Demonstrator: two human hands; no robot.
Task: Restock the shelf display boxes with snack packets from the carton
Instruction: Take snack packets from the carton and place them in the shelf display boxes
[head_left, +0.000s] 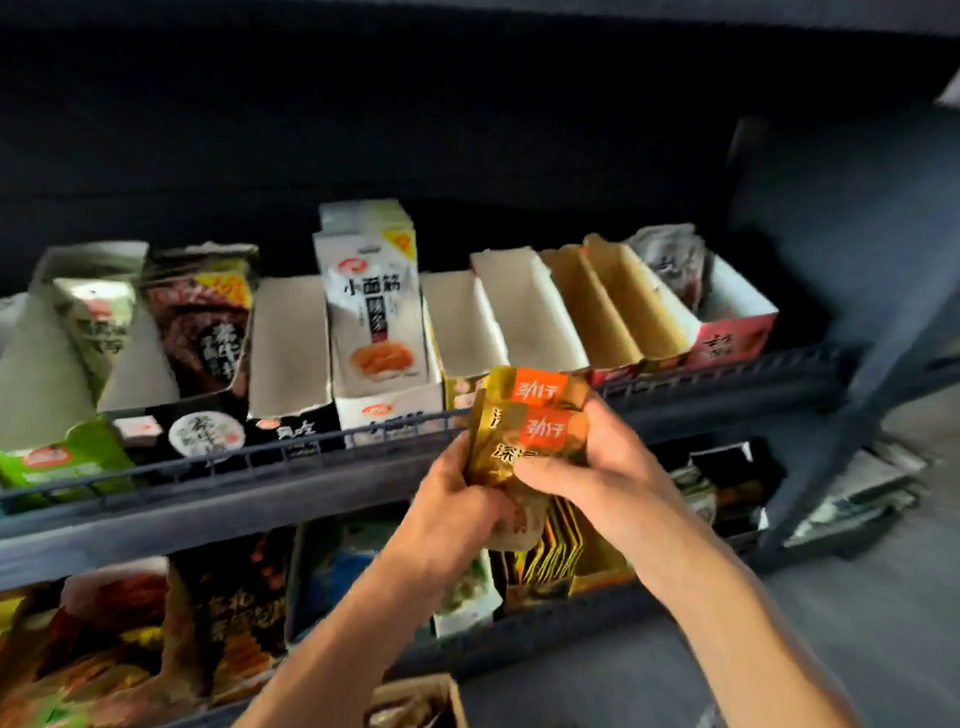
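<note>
Upper shelf (218, 499), dark wire-fronted rail, display boxes listed left to right:

1. Green box (62, 462), red oval logo on front; writing too blurred to read.
2. Black box (202, 434), round white label; holds one pale packet (98, 312) and one dark red packet (200, 322), characters not legible.
3. Black-fronted box with white inner walls (288, 343); no packet visible inside.
4. White box (387, 408) holding upright white packets (371, 306), front one printed "小面筋" over an orange food picture; at least two, exact count unclear.
5. Two white-lined boxes (511, 306), interiors bare.
6. Brown-lined box (605, 306), divided by a centre fold into two channels, interior bare.
7. Red-fronted box (735, 340), far right, with grey-white packets (670, 260) at its back; count unclear.

Held items: gold snack packets (530, 431), two fronts visible, each with an orange panel reading "劲仔"; further ones may sit behind. They are held in front of the shelf rail, below the white-lined boxes. Left hand (457, 512): fingers curled round the stack's lower left edge. Right hand (597, 462): fingers gripping its right side, thumb across the front.

Lower shelf (519, 634): assorted packets, print blurred. Carton (415, 701): brown corner at the bottom edge.
</note>
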